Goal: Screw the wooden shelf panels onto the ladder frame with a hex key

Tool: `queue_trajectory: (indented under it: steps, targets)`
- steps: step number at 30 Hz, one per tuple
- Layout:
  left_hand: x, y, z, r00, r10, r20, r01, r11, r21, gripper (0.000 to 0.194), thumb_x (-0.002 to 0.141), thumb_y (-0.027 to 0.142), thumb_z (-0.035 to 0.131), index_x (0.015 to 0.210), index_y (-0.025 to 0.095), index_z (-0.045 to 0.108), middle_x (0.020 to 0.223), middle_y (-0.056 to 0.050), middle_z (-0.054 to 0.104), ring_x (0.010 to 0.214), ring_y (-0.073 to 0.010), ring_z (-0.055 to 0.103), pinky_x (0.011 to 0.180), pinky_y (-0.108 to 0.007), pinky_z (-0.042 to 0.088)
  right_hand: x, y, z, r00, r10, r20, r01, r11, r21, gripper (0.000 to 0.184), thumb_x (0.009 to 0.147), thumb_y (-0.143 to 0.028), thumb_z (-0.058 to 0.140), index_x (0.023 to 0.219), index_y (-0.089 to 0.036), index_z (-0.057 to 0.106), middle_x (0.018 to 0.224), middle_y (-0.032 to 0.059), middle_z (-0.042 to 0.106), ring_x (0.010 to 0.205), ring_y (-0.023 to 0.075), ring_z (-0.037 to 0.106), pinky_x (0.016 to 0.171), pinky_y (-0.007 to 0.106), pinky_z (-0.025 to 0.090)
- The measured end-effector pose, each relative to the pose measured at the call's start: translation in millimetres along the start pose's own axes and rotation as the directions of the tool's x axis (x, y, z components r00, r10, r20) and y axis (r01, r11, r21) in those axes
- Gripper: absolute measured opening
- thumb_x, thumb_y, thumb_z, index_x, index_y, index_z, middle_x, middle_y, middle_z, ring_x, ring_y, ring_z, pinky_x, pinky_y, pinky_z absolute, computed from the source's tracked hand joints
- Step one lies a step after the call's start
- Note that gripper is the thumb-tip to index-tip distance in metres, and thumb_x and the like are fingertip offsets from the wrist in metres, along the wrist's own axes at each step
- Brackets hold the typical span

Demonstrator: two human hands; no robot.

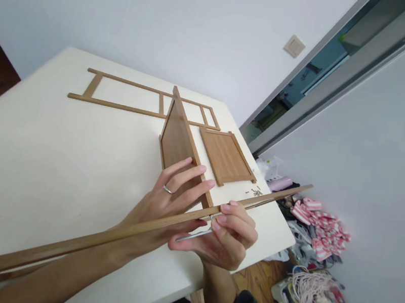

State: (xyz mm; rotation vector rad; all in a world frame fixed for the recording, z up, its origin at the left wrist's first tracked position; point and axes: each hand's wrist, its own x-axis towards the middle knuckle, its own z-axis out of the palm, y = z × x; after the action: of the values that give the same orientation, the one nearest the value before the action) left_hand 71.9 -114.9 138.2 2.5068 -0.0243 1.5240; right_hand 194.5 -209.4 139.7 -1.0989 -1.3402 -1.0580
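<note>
My left hand (168,197), with a ring on one finger, grips the edge of an upright wooden panel (180,135). Its fingers lie over the panel near the joint with a long wooden frame (97,236), and the thumb is under the rail. The long frame runs diagonally across the view, against the panel's near end. In my right hand (231,238) is a thin metal hex key (194,235), pinched at the rail by the joint. A small metal fastener shows at its tip, partly hidden by the fingers.
On the white table (51,158) lie a second wooden frame (125,107) with crossbars, a flat wooden panel (226,158) and several small screws (256,193). Striped cloth (319,226) and a filled bin (282,302) are on the floor at right. A wall stands behind.
</note>
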Motion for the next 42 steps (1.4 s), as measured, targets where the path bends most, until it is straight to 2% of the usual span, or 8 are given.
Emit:
queue_trajectory:
  steps: [5, 9, 14, 19, 26, 29, 37, 42]
  targets:
    - [1, -1, -3.5, 1.0, -0.006, 0.028, 0.008, 0.998, -0.055, 0.03, 0.105, 0.026, 0.061, 0.134, 0.028, 0.056, 0.141, -0.008, 0.061, 0.154, -0.0297, 0.041, 0.126, -0.063, 0.042, -1, 3, -3, 1.0, 0.008, 0.022, -0.008, 1.0, 0.006, 0.036, 0.086, -0.047, 0.086, 0.096, -0.025, 0.059, 0.088, -0.0033, 0.058, 0.08, 0.0158, 0.066, 0.073, 0.038, 0.063]
    - [-1, 0, -4.0, 0.996, -0.084, 0.042, 0.088, 0.993, -0.082, 0.041, 0.104, 0.029, 0.061, 0.143, 0.026, 0.05, 0.154, -0.015, 0.05, 0.157, -0.0323, 0.036, 0.121, -0.061, 0.049, -1, 5, -6, 0.998, -0.007, 0.06, 0.003, 0.998, 0.057, 0.034, 0.085, -0.036, 0.088, 0.097, -0.024, 0.059, 0.091, -0.0036, 0.058, 0.083, 0.0146, 0.067, 0.078, 0.035, 0.063]
    - [-5, 0, -3.6, 0.988, -0.141, 0.056, 0.146, 0.985, -0.091, 0.042, 0.104, 0.035, 0.061, 0.142, 0.021, 0.05, 0.153, -0.02, 0.048, 0.157, -0.0357, 0.036, 0.12, -0.062, 0.049, -4, 7, -9, 0.995, 0.003, 0.097, -0.009, 0.998, 0.062, 0.035, 0.083, -0.032, 0.09, 0.101, -0.026, 0.061, 0.094, -0.0035, 0.058, 0.087, 0.0155, 0.068, 0.082, 0.037, 0.064]
    - [-1, 1, -3.6, 0.996, -0.083, 0.04, 0.085, 0.994, -0.067, 0.041, 0.105, 0.036, 0.061, 0.142, 0.026, 0.048, 0.145, -0.016, 0.055, 0.154, -0.0322, 0.041, 0.122, -0.063, 0.047, -6, 10, -10, 0.995, -0.035, 0.097, 0.025, 0.995, 0.101, 0.034, 0.08, -0.026, 0.091, 0.099, -0.025, 0.064, 0.099, -0.0023, 0.06, 0.092, 0.016, 0.068, 0.085, 0.037, 0.064]
    - [3, 2, -7.3, 0.994, -0.092, 0.055, 0.095, 0.994, -0.046, 0.038, 0.105, 0.034, 0.061, 0.139, 0.021, 0.048, 0.146, -0.018, 0.053, 0.152, -0.0312, 0.045, 0.122, -0.061, 0.049, 1, 9, -8, 0.997, -0.027, 0.073, 0.017, 0.992, 0.127, 0.028, 0.082, -0.021, 0.089, 0.093, -0.021, 0.064, 0.096, -0.0012, 0.062, 0.09, 0.016, 0.071, 0.085, 0.036, 0.064]
    - [3, 1, -6.9, 0.993, -0.103, 0.057, 0.106, 0.993, -0.055, 0.037, 0.105, 0.038, 0.062, 0.137, 0.028, 0.048, 0.151, -0.014, 0.052, 0.148, -0.0303, 0.052, 0.119, -0.058, 0.053, 0, 12, -4, 0.998, -0.045, 0.032, 0.041, 0.994, 0.102, 0.029, 0.081, -0.022, 0.091, 0.09, -0.022, 0.064, 0.091, -0.0026, 0.065, 0.084, 0.0151, 0.072, 0.08, 0.035, 0.066]
    - [1, 0, -3.3, 0.994, -0.097, 0.052, 0.098, 0.995, -0.016, 0.039, 0.105, 0.034, 0.062, 0.141, 0.028, 0.048, 0.158, -0.013, 0.048, 0.155, -0.0301, 0.043, 0.118, -0.056, 0.054, -1, 12, 0, 0.999, -0.035, -0.01, 0.035, 0.996, 0.085, 0.031, 0.081, -0.025, 0.091, 0.083, -0.022, 0.061, 0.089, -0.0037, 0.063, 0.083, 0.0132, 0.071, 0.081, 0.033, 0.067]
    - [1, 0, -4.3, 0.996, -0.08, 0.025, 0.082, 0.995, -0.06, 0.038, 0.105, 0.031, 0.062, 0.14, 0.023, 0.049, 0.154, -0.016, 0.05, 0.156, -0.0289, 0.04, 0.119, -0.055, 0.053, 3, 4, -1, 1.0, -0.008, 0.007, 0.007, 0.996, 0.086, 0.03, 0.084, -0.028, 0.09, 0.092, -0.022, 0.062, 0.093, -0.0018, 0.062, 0.086, 0.0153, 0.07, 0.081, 0.035, 0.066]
